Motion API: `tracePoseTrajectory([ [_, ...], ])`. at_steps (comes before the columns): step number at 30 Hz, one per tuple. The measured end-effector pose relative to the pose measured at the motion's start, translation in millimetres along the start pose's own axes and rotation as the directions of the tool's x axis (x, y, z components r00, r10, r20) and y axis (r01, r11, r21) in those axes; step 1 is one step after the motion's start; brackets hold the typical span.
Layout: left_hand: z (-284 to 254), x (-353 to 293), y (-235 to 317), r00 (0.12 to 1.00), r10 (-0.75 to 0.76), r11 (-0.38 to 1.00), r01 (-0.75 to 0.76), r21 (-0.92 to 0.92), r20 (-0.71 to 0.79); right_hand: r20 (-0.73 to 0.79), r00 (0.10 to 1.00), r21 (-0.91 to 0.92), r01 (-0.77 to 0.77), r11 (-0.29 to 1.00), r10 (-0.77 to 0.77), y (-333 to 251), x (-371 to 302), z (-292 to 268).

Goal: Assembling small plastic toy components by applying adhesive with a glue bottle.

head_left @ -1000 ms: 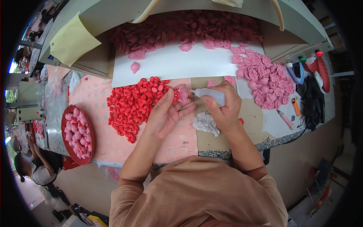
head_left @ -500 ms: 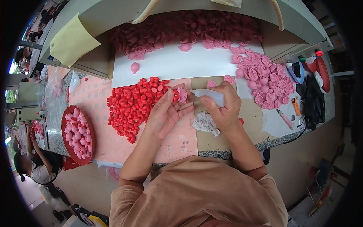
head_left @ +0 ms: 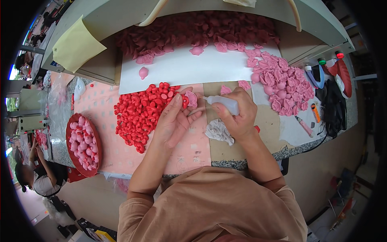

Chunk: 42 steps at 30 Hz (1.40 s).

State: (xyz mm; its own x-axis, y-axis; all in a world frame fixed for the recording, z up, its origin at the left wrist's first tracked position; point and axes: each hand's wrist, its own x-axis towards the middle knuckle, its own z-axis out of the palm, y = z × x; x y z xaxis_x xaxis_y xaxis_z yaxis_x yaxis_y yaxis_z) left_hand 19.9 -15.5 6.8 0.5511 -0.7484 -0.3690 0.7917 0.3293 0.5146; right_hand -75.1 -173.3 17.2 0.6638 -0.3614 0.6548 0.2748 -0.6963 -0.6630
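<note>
Between the fingertips of my left hand (head_left: 171,123) is a pink hollow shell-shaped piece (head_left: 191,99), with a small red piece (head_left: 185,101) against it. That hand is palm up and closed at the fingertips, just right of a heap of glossy red rounded pieces (head_left: 139,115). My right hand (head_left: 242,117) grips a translucent squeeze bottle (head_left: 226,103) lying sideways. Its thin nozzle points left, close to the pink piece; whether they touch I cannot tell. Below the bottle lies a crumpled white cloth (head_left: 219,131). Two loose pink pieces (head_left: 244,84) rest just beyond my right hand.
Pink pieces fill the shelf's back (head_left: 193,30) and heap up at the right (head_left: 284,86). A red bowl (head_left: 100,150) of pink-and-red parts stands at left. An orange cutter (head_left: 315,113), a pink-handled tool (head_left: 305,126) and bottles lie far right. Another person (head_left: 44,183) works at far left.
My left hand has shifted slightly left with the pink and red pieces, its fingers more curled. The bottle has moved a little left too, its nozzle still near the pink piece.
</note>
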Motion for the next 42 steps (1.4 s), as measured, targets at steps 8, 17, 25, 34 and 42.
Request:
tracePoseTrajectory([
  [8,1.2,0.6,1.7,1.0,0.018,1.0,-0.018,0.001,0.014,-0.003,1.0,0.007,-0.01,1.0,0.01,-0.6,-0.4,-1.1],
  [17,1.8,-0.2,2.6,0.999,0.045,0.999,-0.045,-0.006,0.004,-0.007,1.0,-0.006,0.022,1.0,-0.023,0.0,0.5,-0.5],
  [25,-1.2,1.9,2.1,0.996,0.088,0.996,-0.088,-0.005,-0.003,0.022,0.999,-0.022,0.026,0.999,-0.025,0.4,-0.4,-0.3],
  [34,-0.8,2.0,3.1,0.994,0.106,0.994,-0.106,-0.028,-0.002,0.016,1.0,-0.002,0.013,1.0,-0.013,-1.1,0.9,-0.5],
  [42,-0.6,3.0,2.9,0.993,0.117,0.991,-0.118,-0.068,-0.018,-0.029,1.0,-0.017,-0.001,1.0,0.001,-4.1,2.4,1.3],
])
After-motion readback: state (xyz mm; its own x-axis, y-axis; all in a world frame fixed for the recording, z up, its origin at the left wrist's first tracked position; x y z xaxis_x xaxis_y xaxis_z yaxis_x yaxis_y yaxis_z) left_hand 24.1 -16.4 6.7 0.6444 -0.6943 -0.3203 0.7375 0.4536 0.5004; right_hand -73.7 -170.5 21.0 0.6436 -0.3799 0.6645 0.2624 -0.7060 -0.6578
